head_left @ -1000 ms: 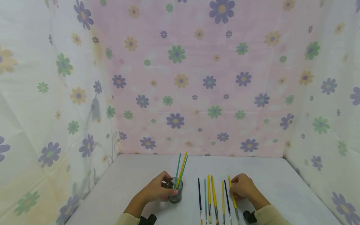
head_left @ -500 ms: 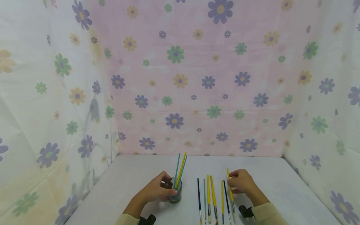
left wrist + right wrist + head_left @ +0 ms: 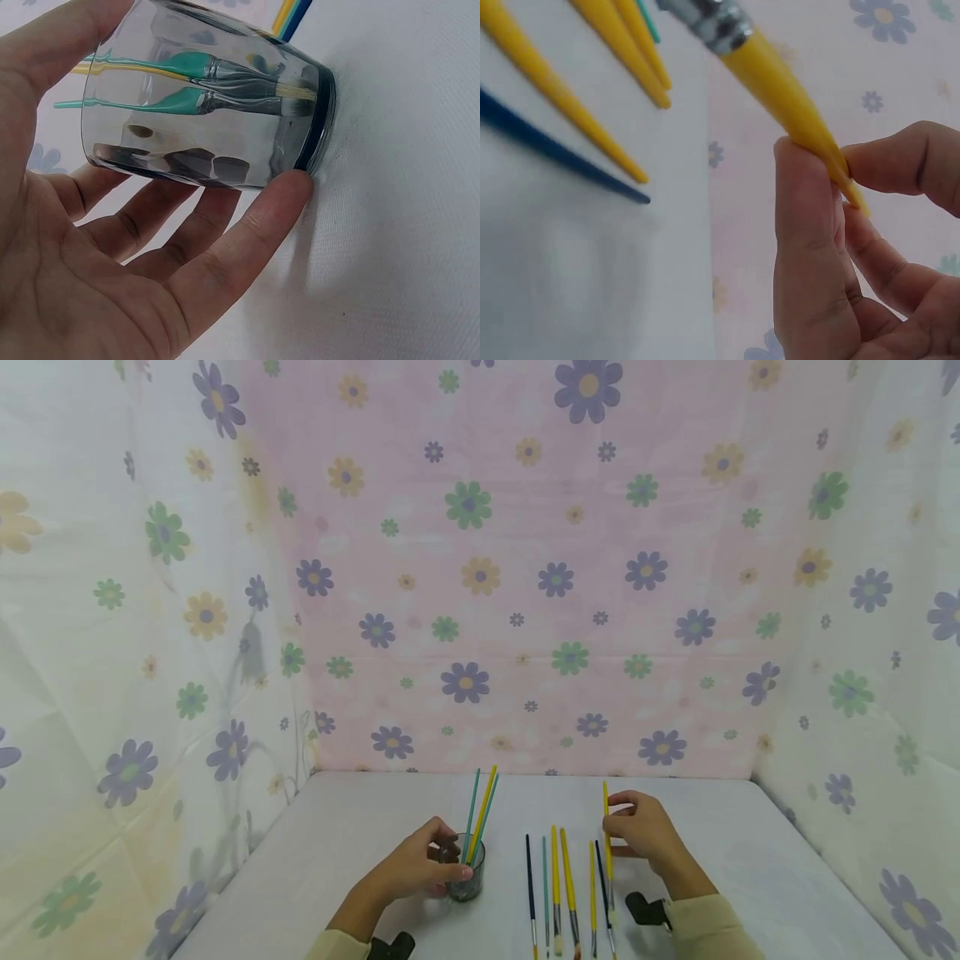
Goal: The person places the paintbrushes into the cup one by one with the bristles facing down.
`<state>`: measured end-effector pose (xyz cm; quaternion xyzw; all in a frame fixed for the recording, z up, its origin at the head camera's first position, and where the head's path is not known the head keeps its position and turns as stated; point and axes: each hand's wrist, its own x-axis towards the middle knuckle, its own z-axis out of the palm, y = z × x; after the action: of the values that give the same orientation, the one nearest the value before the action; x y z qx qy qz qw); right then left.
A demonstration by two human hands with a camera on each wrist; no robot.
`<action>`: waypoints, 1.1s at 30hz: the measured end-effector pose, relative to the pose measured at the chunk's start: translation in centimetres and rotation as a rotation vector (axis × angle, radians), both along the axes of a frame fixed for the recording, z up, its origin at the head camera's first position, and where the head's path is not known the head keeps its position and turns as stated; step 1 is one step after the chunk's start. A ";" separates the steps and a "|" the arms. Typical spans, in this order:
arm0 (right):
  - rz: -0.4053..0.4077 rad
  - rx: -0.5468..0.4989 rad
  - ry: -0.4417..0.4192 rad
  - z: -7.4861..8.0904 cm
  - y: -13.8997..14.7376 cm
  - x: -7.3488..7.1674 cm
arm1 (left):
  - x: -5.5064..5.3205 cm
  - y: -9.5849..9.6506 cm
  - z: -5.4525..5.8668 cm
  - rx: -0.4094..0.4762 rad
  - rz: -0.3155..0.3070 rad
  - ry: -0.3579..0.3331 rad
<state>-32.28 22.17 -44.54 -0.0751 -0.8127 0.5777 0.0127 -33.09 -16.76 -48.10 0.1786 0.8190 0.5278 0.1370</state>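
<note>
My left hand (image 3: 408,866) holds a clear drinking glass (image 3: 469,887), its thumb and fingers around the sides. Two teal paintbrushes (image 3: 184,101) and a yellow one stand in the glass with their bristles down, as the left wrist view shows. To the right, my right hand (image 3: 647,833) pinches a yellow paintbrush (image 3: 784,90) by its handle between thumb and fingers. That brush is raised off the table, handle up and bristle end down. Below it lies a row of several paintbrushes (image 3: 570,877) with yellow, teal and dark blue handles.
The white-covered table (image 3: 375,802) ends against a pink flowered cloth backdrop (image 3: 510,610). Pale flowered cloth sides (image 3: 150,693) close in the left and right. A dark camera mount (image 3: 645,910) sits at my right wrist.
My right hand has lifted the yellow paintbrush from the right end of the row, moving it up and away from me and slightly left. The left hand and glass stay put.
</note>
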 end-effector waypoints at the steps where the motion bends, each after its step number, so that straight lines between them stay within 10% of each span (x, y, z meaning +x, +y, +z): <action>1: 0.004 -0.015 0.005 0.1 0.0 0.0 | 0.0 0.0 0.0 0.001 0.000 0.000; 33: -0.065 -0.292 0.176 5.7 -2.2 1.1 | 0.1 0.0 -0.1 -0.013 0.004 -0.012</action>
<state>-31.21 20.01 -38.82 -0.0518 -0.7131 0.6932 0.0914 -32.95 -16.71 -48.20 0.1729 0.8220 0.5237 0.1419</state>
